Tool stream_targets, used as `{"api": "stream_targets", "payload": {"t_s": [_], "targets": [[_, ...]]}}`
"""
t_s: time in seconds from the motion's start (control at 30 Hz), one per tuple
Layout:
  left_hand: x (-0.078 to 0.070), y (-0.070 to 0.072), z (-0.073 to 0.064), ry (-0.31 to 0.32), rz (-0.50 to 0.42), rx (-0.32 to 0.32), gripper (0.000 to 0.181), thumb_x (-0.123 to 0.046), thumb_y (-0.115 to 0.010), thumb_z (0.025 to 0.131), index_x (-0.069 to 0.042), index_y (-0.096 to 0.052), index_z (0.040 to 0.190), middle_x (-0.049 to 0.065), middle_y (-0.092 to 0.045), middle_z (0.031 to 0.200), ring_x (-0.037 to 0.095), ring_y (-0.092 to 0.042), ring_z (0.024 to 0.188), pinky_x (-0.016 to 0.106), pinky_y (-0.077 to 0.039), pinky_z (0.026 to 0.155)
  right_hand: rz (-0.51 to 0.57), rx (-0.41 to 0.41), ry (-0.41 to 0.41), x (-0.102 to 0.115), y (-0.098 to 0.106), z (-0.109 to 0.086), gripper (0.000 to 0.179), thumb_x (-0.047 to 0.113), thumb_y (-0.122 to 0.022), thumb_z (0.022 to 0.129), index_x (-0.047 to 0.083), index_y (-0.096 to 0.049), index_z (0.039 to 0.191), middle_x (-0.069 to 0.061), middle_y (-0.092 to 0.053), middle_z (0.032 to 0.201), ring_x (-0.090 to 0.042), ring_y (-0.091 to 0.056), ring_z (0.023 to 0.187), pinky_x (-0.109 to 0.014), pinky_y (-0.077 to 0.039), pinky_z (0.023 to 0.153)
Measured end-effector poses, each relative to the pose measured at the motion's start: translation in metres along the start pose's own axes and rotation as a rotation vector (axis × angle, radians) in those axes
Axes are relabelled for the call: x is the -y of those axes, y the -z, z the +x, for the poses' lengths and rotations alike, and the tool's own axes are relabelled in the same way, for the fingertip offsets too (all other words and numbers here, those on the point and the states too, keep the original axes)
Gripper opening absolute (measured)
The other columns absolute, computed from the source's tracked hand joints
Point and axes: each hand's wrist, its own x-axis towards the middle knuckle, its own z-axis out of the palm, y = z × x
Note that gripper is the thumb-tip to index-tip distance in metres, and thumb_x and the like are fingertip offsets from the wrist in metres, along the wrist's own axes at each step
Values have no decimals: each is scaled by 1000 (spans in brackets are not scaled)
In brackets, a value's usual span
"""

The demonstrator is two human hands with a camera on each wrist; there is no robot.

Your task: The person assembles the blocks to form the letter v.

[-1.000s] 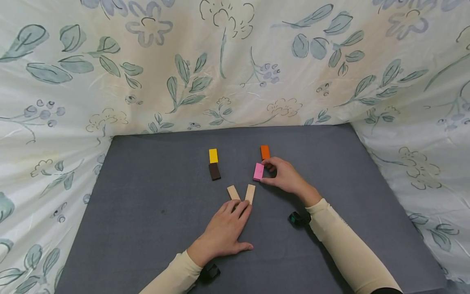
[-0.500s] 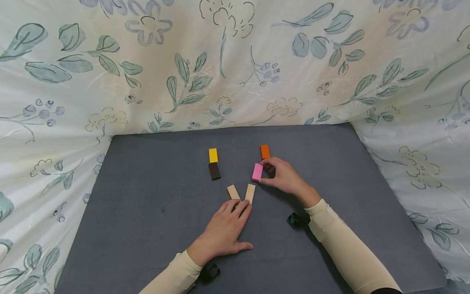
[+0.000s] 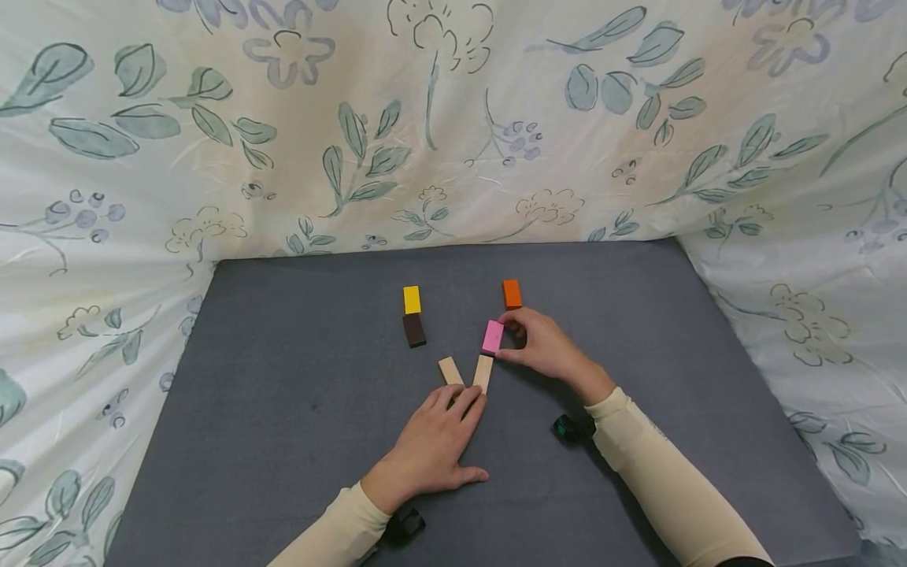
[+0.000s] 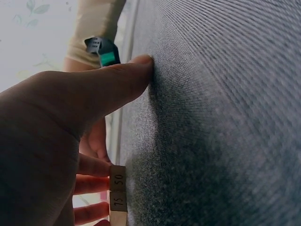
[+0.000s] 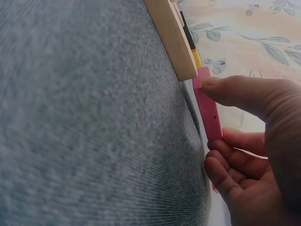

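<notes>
Between thumb and fingertips, my right hand [image 3: 549, 350] pinches a pink block [image 3: 492, 337], held by its two ends in the right wrist view. The pink block's lower end is right at the far end of a plain wooden block [image 3: 483, 372]. A second wooden block [image 3: 449, 370] slants away to the left, so the pair forms a V. My left hand [image 3: 434, 449] lies palm down with straight fingers resting on the near ends of both, hiding them. In the left wrist view, the wooden block ends [image 4: 118, 188] carry the numbers 50 and 75.
A dark brown block [image 3: 414, 331] lies end to end with a yellow block [image 3: 412, 300] at the back left. Beyond my right hand lies an orange block [image 3: 512, 294]. The grey cloth surface [image 3: 283, 457] meets a floral curtain [image 3: 453, 157] at the back and sides.
My right hand has brought the pink block toward me and slightly left, from beside the orange block to the right wooden block's end. The left hand has stayed still.
</notes>
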Motion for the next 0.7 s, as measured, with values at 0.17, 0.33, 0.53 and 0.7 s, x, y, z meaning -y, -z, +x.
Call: {"api": "stream_targets", "payload": {"t_s": [0.17,0.33,0.53,0.7], "targets": [[0,0,-1,-2,3,5,111,-82,-75,84,-9,-48,164,9,-44,164,29,-43,145,48,-34,124,-13,20,20,2,-1,-2,56,24,-96,85,3,-71,130,-9,-68,113,-26,-62,99,-46,-56,90],[0,0,-1,-4,6,-2,111,-82,-75,84,-9,-48,164,9,-45,164,29,-43,145,48,-34,124,-18,19,23,2,-2,-2,55,24,-96,86,3,-71,131,-8,-67,114,-25,-62,98,-45,-55,89],[0,-1,0,-4,6,-9,112,-82,-75,84,-9,-48,164,9,-44,164,29,-42,145,48,-34,125,-17,16,22,2,-2,-3,55,24,-95,87,3,-71,132,-8,-67,114,-25,-61,98,-45,-55,89],[0,-2,0,-5,2,-11,112,-82,-75,84,-9,-48,164,9,-44,164,29,-42,145,48,-34,125,-13,14,20,3,-2,-3,55,24,-96,86,4,-71,131,-8,-67,114,-25,-61,99,-45,-55,90]]}}
